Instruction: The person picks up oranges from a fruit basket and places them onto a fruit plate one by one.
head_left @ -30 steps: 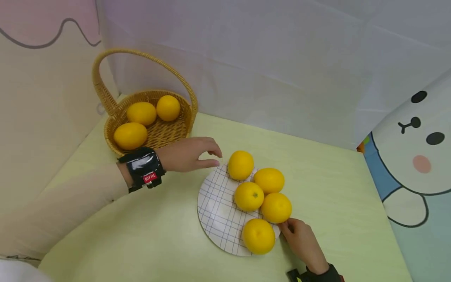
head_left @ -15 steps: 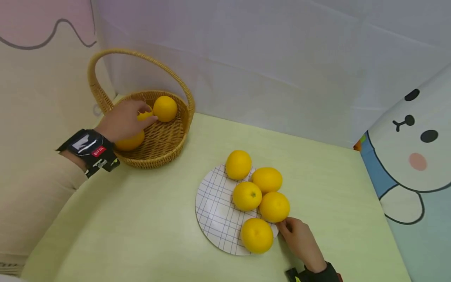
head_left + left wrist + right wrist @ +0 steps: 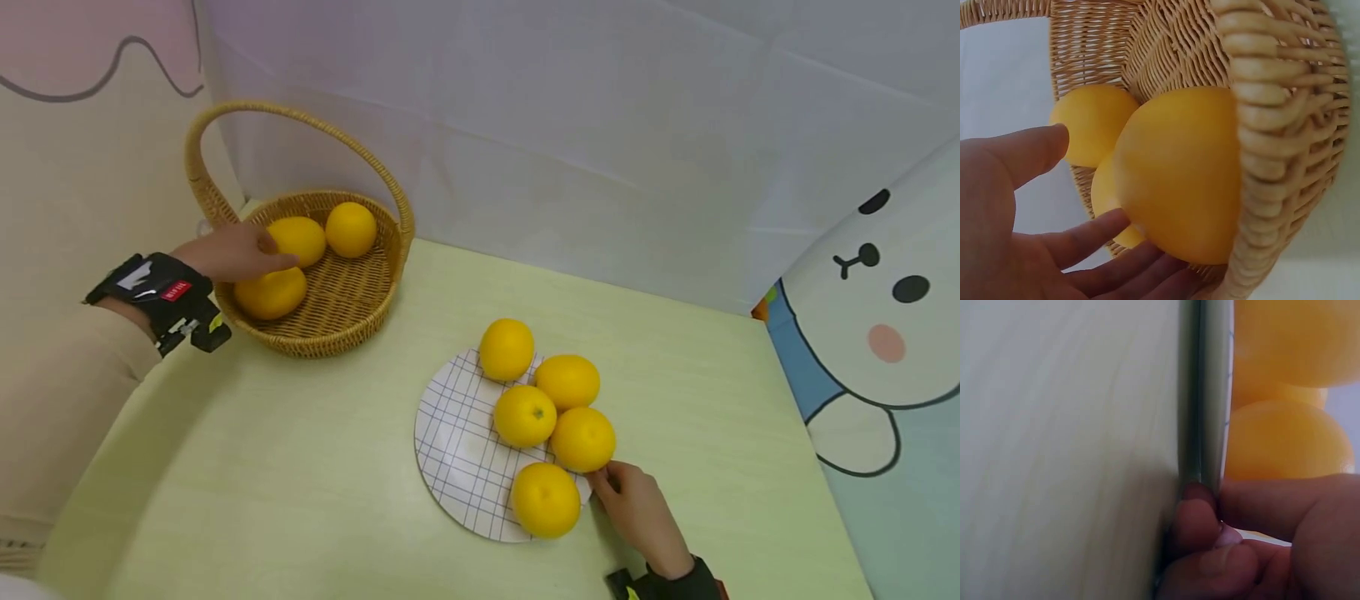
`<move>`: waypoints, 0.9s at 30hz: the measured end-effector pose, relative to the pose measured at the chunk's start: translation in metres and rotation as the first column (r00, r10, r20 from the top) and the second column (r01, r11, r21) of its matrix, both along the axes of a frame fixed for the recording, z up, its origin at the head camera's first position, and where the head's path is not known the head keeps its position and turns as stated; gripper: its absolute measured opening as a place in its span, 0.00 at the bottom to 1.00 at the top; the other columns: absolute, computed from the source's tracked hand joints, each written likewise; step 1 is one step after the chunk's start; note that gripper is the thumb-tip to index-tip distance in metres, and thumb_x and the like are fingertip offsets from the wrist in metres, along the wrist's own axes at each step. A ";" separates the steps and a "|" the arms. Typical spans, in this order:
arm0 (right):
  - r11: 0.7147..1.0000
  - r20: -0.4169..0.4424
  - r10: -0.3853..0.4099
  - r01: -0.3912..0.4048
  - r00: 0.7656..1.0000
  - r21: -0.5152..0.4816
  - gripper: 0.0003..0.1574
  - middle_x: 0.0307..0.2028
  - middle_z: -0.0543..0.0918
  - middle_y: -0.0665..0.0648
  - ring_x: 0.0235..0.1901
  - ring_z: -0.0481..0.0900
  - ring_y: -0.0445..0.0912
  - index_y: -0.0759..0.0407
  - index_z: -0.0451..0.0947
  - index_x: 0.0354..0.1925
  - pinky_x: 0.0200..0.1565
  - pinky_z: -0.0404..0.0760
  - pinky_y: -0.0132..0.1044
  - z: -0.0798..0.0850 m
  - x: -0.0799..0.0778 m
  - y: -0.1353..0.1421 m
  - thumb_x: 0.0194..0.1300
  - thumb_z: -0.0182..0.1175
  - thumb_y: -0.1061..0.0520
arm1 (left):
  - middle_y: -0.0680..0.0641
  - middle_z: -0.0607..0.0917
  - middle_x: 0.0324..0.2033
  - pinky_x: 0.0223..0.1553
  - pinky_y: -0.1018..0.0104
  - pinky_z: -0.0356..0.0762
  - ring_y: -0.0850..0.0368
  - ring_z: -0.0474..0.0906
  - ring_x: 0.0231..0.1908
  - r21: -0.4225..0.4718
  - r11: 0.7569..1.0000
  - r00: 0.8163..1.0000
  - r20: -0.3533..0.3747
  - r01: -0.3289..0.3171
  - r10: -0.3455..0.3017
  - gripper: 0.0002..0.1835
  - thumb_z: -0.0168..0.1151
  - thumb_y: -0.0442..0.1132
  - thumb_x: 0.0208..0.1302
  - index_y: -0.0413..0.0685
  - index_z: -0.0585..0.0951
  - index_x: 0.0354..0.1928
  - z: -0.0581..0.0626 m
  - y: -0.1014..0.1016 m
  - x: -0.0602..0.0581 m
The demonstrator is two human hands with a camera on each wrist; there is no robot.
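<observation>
My left hand [image 3: 234, 252] reaches over the left rim of the wicker basket [image 3: 330, 339], above the front-left orange [image 3: 272, 293]. In the left wrist view its fingers are spread under that orange [image 3: 1179, 175], with the thumb apart from it. Two more oranges lie in the basket: a middle one [image 3: 300, 240] and a back one [image 3: 351, 229]. My right hand [image 3: 637, 510] pinches the right edge of a round checked plate [image 3: 457, 454]. Several oranges [image 3: 546, 500] rest on the plate. In the right wrist view, thumb and fingers [image 3: 1194, 525] meet at the plate's rim.
The basket's tall arched handle [image 3: 300, 117] rises above the fruit. A pale wall sheet [image 3: 570, 142] stands behind the light green table [image 3: 315, 467]. At the right hangs a cloth with a cartoon animal [image 3: 892, 325].
My left hand has moved left from beside the plate into the basket, then back from the middle orange toward the front-left one. The right hand stays at the plate's edge.
</observation>
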State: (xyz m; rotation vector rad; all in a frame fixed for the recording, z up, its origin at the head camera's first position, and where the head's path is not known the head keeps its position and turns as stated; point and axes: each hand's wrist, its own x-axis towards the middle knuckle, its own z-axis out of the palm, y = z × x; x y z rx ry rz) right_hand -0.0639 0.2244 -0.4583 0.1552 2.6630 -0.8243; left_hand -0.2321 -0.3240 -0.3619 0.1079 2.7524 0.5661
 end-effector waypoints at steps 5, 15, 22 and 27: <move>1.000 -0.002 -0.001 0.001 1.000 0.000 0.22 0.17 0.62 0.51 0.18 0.61 0.45 0.56 0.70 0.22 0.24 0.59 0.32 0.000 0.000 0.001 0.75 0.58 0.55 | 0.35 0.78 0.34 0.37 0.52 0.71 0.41 0.74 0.36 -0.057 0.998 1.000 0.022 0.008 -0.007 0.37 0.55 0.62 0.71 0.26 0.76 0.46 -0.003 0.008 0.004; 1.000 0.006 -0.001 0.001 1.000 -0.001 0.22 0.17 0.61 0.51 0.18 0.61 0.45 0.56 0.70 0.22 0.24 0.59 0.32 -0.001 -0.001 0.000 0.75 0.58 0.55 | 0.42 0.73 0.26 0.32 0.57 0.69 0.46 0.72 0.29 -0.177 0.981 0.996 0.049 0.083 -0.076 0.30 0.69 0.55 0.60 0.30 0.74 0.34 -0.015 0.021 0.008; 1.000 0.001 0.006 -0.006 1.000 0.002 0.21 0.18 0.62 0.51 0.18 0.62 0.45 0.57 0.70 0.23 0.24 0.59 0.32 -0.001 -0.001 0.000 0.75 0.58 0.56 | 0.40 0.74 0.28 0.34 0.57 0.69 0.44 0.71 0.32 -0.167 0.983 0.997 0.008 0.080 -0.079 0.28 0.73 0.50 0.57 0.28 0.74 0.36 -0.015 0.019 0.009; 1.000 0.003 0.006 -0.006 1.000 0.002 0.20 0.18 0.64 0.51 0.19 0.63 0.45 0.56 0.71 0.24 0.24 0.60 0.32 -0.001 -0.002 0.001 0.75 0.58 0.55 | 0.41 0.75 0.28 0.33 0.57 0.67 0.44 0.72 0.31 -0.139 0.988 0.998 0.008 0.060 -0.060 0.26 0.71 0.50 0.57 0.30 0.75 0.36 -0.015 0.019 0.010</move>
